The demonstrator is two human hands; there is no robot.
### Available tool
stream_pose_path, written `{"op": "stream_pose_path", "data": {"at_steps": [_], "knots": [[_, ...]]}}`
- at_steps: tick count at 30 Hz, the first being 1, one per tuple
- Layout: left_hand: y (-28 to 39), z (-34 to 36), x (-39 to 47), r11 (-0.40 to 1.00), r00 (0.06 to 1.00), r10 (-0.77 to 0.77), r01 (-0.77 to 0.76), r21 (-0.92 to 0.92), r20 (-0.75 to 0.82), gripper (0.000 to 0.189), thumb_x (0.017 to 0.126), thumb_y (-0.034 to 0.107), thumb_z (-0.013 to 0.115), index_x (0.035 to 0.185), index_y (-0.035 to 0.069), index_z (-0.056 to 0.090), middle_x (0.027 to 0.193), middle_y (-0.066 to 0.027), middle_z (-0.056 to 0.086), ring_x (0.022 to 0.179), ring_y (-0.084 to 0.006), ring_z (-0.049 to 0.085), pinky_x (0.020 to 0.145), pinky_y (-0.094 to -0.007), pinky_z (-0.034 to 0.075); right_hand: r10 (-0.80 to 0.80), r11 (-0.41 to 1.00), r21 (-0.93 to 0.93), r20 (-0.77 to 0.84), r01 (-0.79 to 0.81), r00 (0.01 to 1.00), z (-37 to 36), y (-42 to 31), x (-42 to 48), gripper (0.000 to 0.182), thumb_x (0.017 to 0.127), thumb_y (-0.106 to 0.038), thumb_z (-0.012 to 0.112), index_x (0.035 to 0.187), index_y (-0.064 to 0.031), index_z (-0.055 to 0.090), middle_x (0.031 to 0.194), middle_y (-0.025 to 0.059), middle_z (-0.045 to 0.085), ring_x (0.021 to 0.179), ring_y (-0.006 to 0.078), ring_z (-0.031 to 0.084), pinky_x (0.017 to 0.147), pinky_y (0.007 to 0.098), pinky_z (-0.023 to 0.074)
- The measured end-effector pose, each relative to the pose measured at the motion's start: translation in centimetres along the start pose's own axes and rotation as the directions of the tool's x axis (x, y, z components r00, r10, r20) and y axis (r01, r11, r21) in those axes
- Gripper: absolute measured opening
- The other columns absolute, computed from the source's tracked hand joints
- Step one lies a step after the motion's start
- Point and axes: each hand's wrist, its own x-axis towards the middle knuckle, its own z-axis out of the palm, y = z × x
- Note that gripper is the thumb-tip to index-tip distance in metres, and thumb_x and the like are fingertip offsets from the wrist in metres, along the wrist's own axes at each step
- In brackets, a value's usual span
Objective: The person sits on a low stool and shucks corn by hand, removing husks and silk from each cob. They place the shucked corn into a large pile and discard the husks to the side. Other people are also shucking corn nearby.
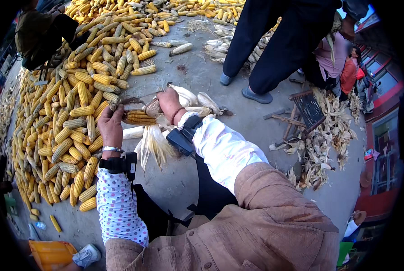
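Note:
An ear of corn (139, 117) with yellow kernels lies sideways between my hands, its pale husk (156, 144) peeled back and hanging down. My right hand (170, 103) grips the husk at the ear's right end. At the tip end on the left, my left hand (112, 127) pinches dark silk or husk between thumb and fingers. More ears in pale husks (185, 96) lie on the concrete just beyond and under my hands. A large heap of husked corn (81, 110) spreads close by my left hand.
A person in dark trousers (276, 44) stands ahead on the right. Near them are a toppled woven-seat stool (308, 110) and a pile of loose husks (334, 125). Another person (36, 34) sits at the upper left. An orange container (51, 254) and a shoe (87, 255) show at lower left.

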Motion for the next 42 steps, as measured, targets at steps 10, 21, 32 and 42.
{"op": "stream_pose_path", "data": {"at_steps": [10, 21, 32, 42], "knots": [[0.9, -0.8, 1.1, 0.972, 0.981, -0.018, -0.028, -0.234, -0.193, 0.017, 0.083, 0.007, 0.060, 0.096, -0.003, 0.061, 0.088, -0.0026, 0.062, 0.077, -0.0083, 0.053, 0.071, -0.0210, 0.041, -0.143, 0.810, -0.567, 0.059, 0.151, 0.988, -3.6, 15.9, 12.8, 0.009, 0.075, -0.006, 0.052, 0.080, -0.0023, 0.058, 0.071, 0.0107, 0.055, 0.060, 0.0237, 0.054, 0.050, 0.0392, 0.0402], [1.3, 0.3, 0.4, 0.999, 1.000, 0.008, -0.009, -0.038, -0.011, 0.011, 0.080, 0.003, 0.061, 0.089, -0.002, 0.064, 0.079, -0.0002, 0.062, 0.067, -0.0058, 0.053, 0.061, -0.0192, 0.043, -0.610, 0.765, -0.116, 0.186, 0.633, 0.770, -2.0, -2.4, -2.0, 0.029, 0.073, -0.017, 0.061, 0.099, -0.0054, 0.062, 0.099, 0.0138, 0.057, 0.088, 0.0265, 0.057, 0.077, 0.0322, 0.0458], [-0.8, 1.9, -0.4, 0.998, 0.995, -0.021, 0.027, -0.059, 0.095, 0.011, 0.077, 0.008, 0.065, 0.082, -0.001, 0.063, 0.073, -0.0003, 0.061, 0.065, -0.0050, 0.052, 0.059, -0.0205, 0.044, -0.419, 0.895, 0.056, 0.448, 0.443, 0.790, -0.1, -2.7, -3.9, 0.019, 0.070, -0.014, 0.062, 0.083, 0.0004, 0.063, 0.074, 0.0145, 0.061, 0.071, 0.0246, 0.060, 0.066, 0.0308, 0.0459], [-1.2, 2.0, -0.3, 0.998, 0.972, -0.055, 0.058, -0.006, 0.230, 0.015, 0.082, 0.004, 0.059, 0.096, -0.002, 0.058, 0.087, -0.0031, 0.061, 0.077, -0.0096, 0.056, 0.071, -0.0218, 0.045, -0.390, 0.921, 0.124, 0.318, 0.370, 0.864, 0.7, -1.0, -2.9, 0.018, 0.073, -0.011, 0.059, 0.087, 0.0000, 0.064, 0.075, 0.0143, 0.064, 0.072, 0.0223, 0.062, 0.067, 0.0292, 0.0469]]}}
